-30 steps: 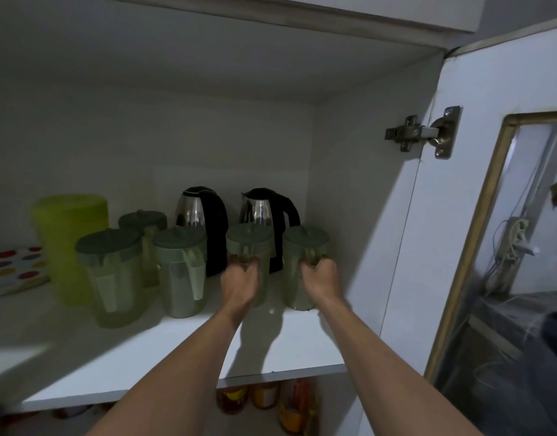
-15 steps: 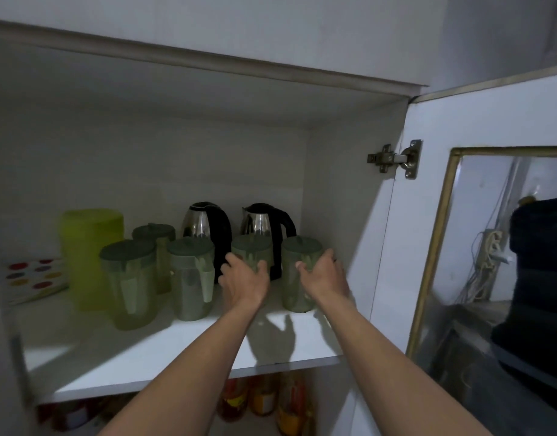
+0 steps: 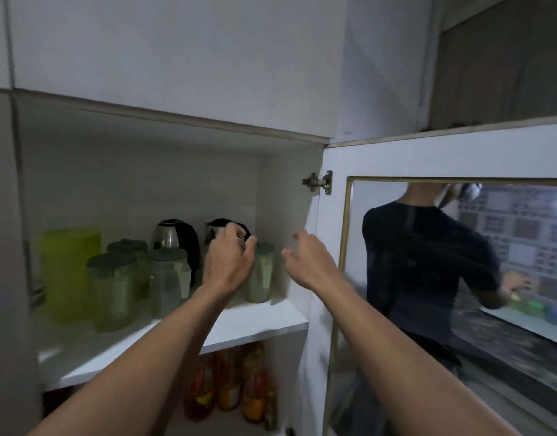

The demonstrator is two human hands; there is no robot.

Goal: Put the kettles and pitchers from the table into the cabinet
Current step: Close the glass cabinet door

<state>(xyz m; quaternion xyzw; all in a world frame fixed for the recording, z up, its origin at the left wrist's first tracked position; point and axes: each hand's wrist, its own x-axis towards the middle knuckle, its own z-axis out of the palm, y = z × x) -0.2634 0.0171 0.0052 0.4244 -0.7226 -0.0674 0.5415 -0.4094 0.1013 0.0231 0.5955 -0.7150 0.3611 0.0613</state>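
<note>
Several pale green pitchers with dark green lids stand on the white cabinet shelf (image 3: 264, 325), among them the rightmost pitcher (image 3: 260, 275) and two at the left (image 3: 112, 291) (image 3: 168, 278). Behind them stand two steel kettles with black handles, one (image 3: 173, 237) in plain sight, the other (image 3: 217, 229) partly hidden by my left hand (image 3: 228, 259). That hand hovers in front of the pitchers, fingers loosely curled and holding nothing. My right hand (image 3: 308, 262) is raised beside the cabinet's right wall, fingers apart and empty.
A tall yellow-green container (image 3: 67, 272) stands at the shelf's left. Bottles of oil (image 3: 230, 385) fill the lower shelf. The open cabinet door (image 3: 330, 278) with a hinge (image 3: 318, 182) hangs at the right; its glass pane reflects a person in dark clothes (image 3: 428, 262).
Both hands have let go of the two right-hand pitchers and pulled back from the shelf. The view has backed away and turned right, showing more of the door.
</note>
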